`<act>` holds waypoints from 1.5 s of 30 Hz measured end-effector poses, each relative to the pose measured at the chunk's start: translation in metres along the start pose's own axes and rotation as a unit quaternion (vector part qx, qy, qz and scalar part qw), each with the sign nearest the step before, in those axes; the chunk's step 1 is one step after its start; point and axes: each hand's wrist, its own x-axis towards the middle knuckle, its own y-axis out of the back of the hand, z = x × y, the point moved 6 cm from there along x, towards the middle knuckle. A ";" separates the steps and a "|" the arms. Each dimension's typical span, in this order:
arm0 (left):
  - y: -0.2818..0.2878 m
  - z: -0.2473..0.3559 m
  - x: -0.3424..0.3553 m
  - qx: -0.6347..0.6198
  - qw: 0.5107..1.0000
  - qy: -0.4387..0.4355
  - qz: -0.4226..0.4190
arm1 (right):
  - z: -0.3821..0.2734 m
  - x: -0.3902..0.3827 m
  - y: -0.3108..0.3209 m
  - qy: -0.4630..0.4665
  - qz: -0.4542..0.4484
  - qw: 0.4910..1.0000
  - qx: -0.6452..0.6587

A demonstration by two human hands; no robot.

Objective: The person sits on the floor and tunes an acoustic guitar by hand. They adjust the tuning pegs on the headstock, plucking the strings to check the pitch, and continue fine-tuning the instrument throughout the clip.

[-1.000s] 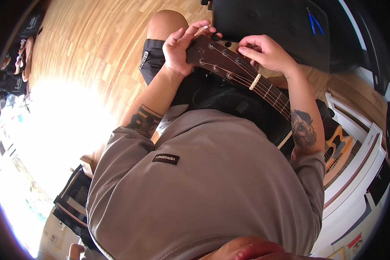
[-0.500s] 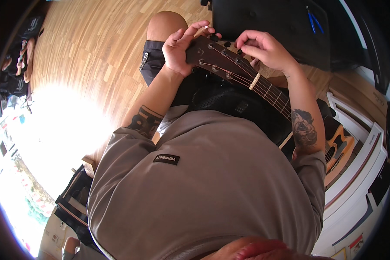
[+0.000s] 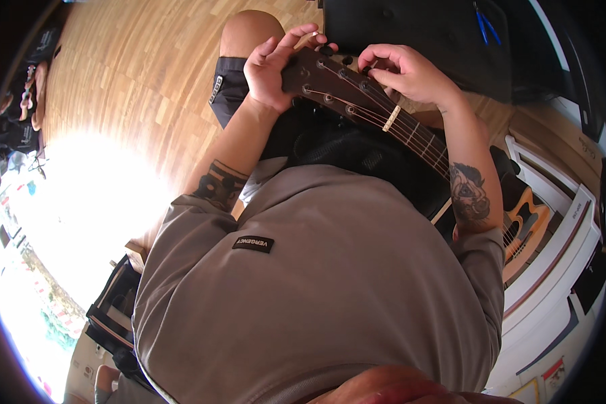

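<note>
An acoustic guitar lies across my lap, its dark headstock [image 3: 323, 81] pointing away from me and its neck [image 3: 417, 138] running back to the orange body [image 3: 522, 225] at the right. My left hand [image 3: 273, 67] wraps around the left side of the headstock, fingers curled over its top end. My right hand [image 3: 407, 71] sits on the right side of the headstock, fingertips pinched at a tuning peg. Strings run over the pale nut [image 3: 391, 118]. My grey shirt [image 3: 316, 289] fills the lower half of the view.
Wooden parquet floor [image 3: 135, 81] spreads to the left, with a very bright sunlit patch. A black case or seat [image 3: 438, 34] lies beyond the headstock. White furniture [image 3: 559, 249] stands at the right. A dark bag [image 3: 111, 310] sits at lower left.
My right hand has shifted slightly along the headstock's right edge and its fingers have closed tighter on a peg. My left hand keeps its hold.
</note>
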 end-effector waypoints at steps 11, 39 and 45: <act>-0.003 -0.001 -0.001 -0.028 1.000 -0.006 -0.001 | 0.015 0.003 0.003 -0.087 -0.003 0.996 0.009; 0.008 -0.004 -0.001 -0.039 0.999 0.000 0.007 | 0.020 0.008 0.005 -0.003 0.057 0.998 -0.007; 0.009 -0.003 -0.001 -0.026 0.999 -0.006 0.022 | 0.026 0.010 -0.001 -0.103 0.024 0.992 -0.064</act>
